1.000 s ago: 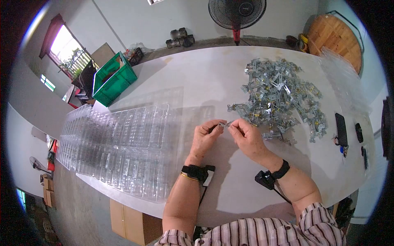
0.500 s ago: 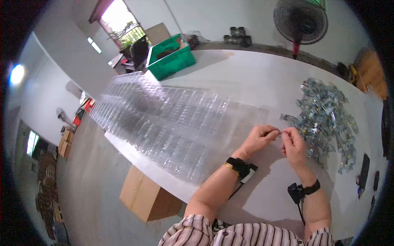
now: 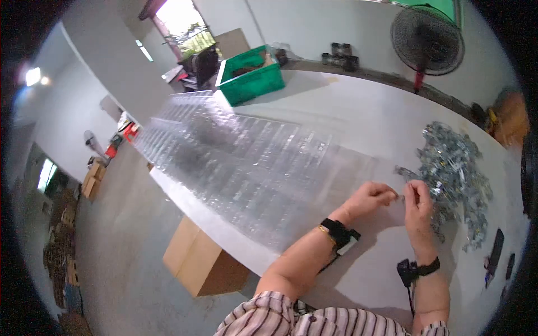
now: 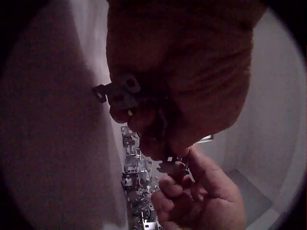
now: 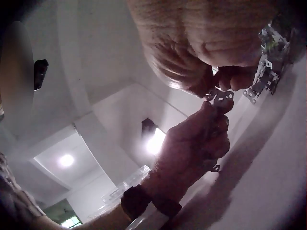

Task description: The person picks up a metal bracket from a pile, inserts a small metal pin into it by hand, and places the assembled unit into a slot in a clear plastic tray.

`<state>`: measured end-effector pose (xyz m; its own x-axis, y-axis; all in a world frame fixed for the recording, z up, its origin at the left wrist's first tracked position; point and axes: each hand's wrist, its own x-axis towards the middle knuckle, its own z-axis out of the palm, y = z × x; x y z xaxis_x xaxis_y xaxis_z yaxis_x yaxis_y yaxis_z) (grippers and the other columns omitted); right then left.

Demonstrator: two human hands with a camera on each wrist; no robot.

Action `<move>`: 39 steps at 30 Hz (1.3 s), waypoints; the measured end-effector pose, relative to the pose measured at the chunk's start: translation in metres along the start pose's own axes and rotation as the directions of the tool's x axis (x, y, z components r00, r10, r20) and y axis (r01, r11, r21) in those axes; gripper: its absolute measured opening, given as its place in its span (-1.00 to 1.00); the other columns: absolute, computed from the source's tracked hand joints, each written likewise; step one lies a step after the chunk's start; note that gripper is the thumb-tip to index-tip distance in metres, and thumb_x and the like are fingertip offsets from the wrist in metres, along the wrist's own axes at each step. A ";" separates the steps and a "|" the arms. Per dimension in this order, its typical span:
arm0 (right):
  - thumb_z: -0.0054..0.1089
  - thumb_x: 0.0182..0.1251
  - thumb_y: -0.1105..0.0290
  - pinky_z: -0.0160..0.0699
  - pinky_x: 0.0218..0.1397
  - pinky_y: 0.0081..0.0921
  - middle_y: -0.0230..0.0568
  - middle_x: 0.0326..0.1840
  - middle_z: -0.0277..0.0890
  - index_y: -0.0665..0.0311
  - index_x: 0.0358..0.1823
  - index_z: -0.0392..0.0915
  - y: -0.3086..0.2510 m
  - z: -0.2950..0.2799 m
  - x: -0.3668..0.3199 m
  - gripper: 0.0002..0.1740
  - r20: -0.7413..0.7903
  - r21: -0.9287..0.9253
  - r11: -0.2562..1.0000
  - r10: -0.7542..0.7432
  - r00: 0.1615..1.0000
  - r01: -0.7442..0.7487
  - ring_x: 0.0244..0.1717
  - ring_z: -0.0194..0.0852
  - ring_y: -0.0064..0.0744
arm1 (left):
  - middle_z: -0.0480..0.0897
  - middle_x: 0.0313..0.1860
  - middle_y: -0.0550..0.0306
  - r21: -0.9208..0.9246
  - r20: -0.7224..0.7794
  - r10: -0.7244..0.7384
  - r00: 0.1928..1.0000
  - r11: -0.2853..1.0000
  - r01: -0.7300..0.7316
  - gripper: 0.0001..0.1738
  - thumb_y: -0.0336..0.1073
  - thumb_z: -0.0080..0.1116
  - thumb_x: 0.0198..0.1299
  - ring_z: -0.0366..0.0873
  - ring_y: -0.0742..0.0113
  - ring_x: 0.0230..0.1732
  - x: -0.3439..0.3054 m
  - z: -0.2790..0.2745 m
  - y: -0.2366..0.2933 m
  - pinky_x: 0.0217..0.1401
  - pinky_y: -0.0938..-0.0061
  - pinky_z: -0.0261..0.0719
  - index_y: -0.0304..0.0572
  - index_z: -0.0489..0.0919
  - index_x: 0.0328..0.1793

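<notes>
My left hand grips small grey metal brackets in curled fingers. One bracket with punched holes sticks out of the far side of that hand in the left wrist view. A second holed bracket shows at its fingertips, where the two hands meet. The right hand faces it, thumb and fingers pinching at this piece. Just beyond the right hand lies a heap of similar metal brackets, some with yellowish parts. Fingers partly hide both held pieces.
Clear plastic trays with rows of compartments cover the table's left part. A green crate stands at the back edge. A black phone-like object lies at the right, and a cardboard box stands on the floor.
The head view has swung left, so the table's things sit further right in it. Both hands stay together beside the heap, with a small gap now showing between their fingertips.
</notes>
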<state>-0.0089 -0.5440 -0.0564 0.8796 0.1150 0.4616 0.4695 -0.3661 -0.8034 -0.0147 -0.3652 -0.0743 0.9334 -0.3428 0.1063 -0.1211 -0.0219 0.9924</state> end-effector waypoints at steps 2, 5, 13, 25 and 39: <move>0.10 0.51 0.41 0.38 -0.28 -0.55 -0.40 -0.36 0.42 0.26 -0.18 0.49 -0.002 -0.004 0.001 -0.91 -0.028 0.097 0.988 0.121 0.992 -0.118 -0.36 0.33 -0.61 | 0.65 -0.29 0.27 -0.190 -0.113 -0.186 0.976 0.968 0.163 -0.70 -0.18 0.18 0.39 0.50 0.55 -0.31 -0.001 -0.006 0.009 -0.27 0.56 0.48 -0.27 0.69 0.03; 0.10 0.53 0.35 0.34 -0.43 -0.63 -0.49 -0.52 0.42 0.22 -0.16 0.51 -0.016 -0.004 0.001 -0.89 0.024 0.193 0.957 0.214 0.977 -0.215 -0.50 0.33 -0.71 | 0.59 -0.36 0.26 -0.438 -0.172 -0.224 0.959 0.890 0.129 -0.71 -0.18 0.19 0.39 0.39 0.56 -0.42 0.001 -0.011 0.007 -0.38 0.58 0.38 -0.28 0.69 -0.04; 0.15 0.50 0.34 0.30 -0.49 -0.61 -0.50 -0.58 0.37 0.25 -0.17 0.53 -0.014 0.003 -0.005 -0.86 0.106 0.169 0.960 0.205 0.973 -0.221 -0.54 0.28 -0.74 | 0.58 -0.41 0.27 -0.603 -0.195 -0.192 0.962 0.797 0.037 -0.72 -0.16 0.17 0.41 0.37 0.54 -0.49 0.001 -0.010 0.002 -0.45 0.61 0.32 -0.24 0.69 -0.12; 0.16 0.46 0.35 0.32 -0.49 -0.49 -0.27 -0.57 0.42 0.27 -0.18 0.52 -0.025 -0.005 -0.002 -0.86 0.109 -0.006 0.982 0.190 0.976 -0.191 -0.57 0.33 -0.58 | 0.60 -0.38 0.29 -0.480 -0.207 -0.097 0.974 0.877 -0.015 -0.71 -0.14 0.19 0.41 0.38 0.59 -0.46 0.000 -0.011 0.001 -0.41 0.63 0.33 -0.23 0.70 -0.05; 0.07 0.45 0.43 0.50 -0.37 -0.26 0.01 -0.40 0.56 0.30 -0.10 0.47 -0.019 -0.010 0.001 -0.89 0.159 -0.144 0.985 0.121 0.980 -0.098 -0.45 0.56 -0.08 | 0.58 -0.37 0.37 -0.195 -0.126 -0.077 0.989 0.980 0.051 -0.75 -0.20 0.15 0.43 0.34 0.63 -0.39 -0.002 -0.009 0.009 -0.34 0.67 0.31 -0.18 0.71 0.03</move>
<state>-0.0177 -0.5458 -0.0373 0.9307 0.2157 0.2955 0.3653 -0.5050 -0.7820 -0.0152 -0.3564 -0.0649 0.9750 -0.2189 0.0370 -0.0052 0.1442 0.9895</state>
